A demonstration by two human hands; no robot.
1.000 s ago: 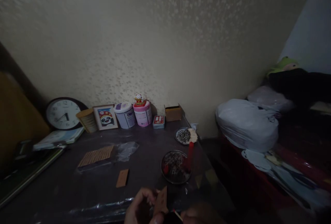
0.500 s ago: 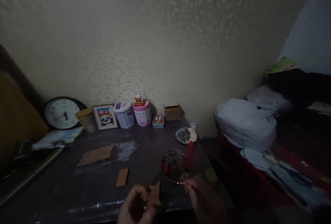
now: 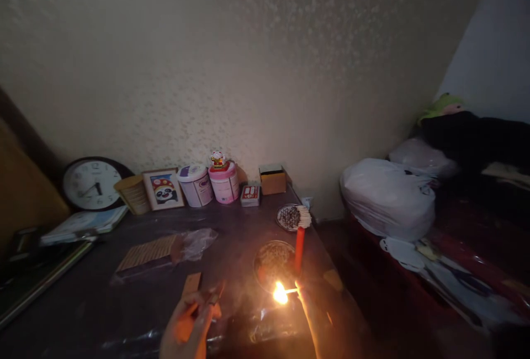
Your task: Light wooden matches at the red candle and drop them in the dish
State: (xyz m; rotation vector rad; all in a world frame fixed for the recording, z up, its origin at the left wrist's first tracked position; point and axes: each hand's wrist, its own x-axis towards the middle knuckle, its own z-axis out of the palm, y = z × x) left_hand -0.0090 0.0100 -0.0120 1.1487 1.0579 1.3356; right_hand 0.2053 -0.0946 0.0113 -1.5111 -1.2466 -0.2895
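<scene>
A thin wooden match (image 3: 290,291) burns low in the centre of the frame, its flame a bright yellow-orange blob at the left end of the stick, lighting the tabletop and both hands in warm orange. The right hand (image 3: 309,315) comes up from the bottom edge, fingertips pinched together on the far end of the match. Left of it, at lower centre, the left hand (image 3: 188,323) has its fingers closed around a small flat brown matchbox (image 3: 211,296), which juts out above the fingers.

Just above and right of the flame stands an upright red candle (image 3: 298,249), at the right rim of a round dark dish (image 3: 271,262) holding dark bits; the flame sits near the candle's base, apart from its top. Further up is a second round patterned plate (image 3: 289,216) with a bundle of pale sticks (image 3: 305,216) lying across its right edge. A flat brown card (image 3: 192,281) lies just above the left hand, and a long ribbed brown pack in clear plastic wrap (image 3: 153,252) lies at centre left. All rest on a dark table (image 3: 103,304) under a glossy cover.

Along the wall at middle left stand a round white clock (image 3: 85,184), a framed panda picture (image 3: 163,189), a white tub (image 3: 194,185), a pink tub (image 3: 223,182) and a small cardboard box (image 3: 272,180). A bulging white plastic bag (image 3: 387,196) fills the right side.
</scene>
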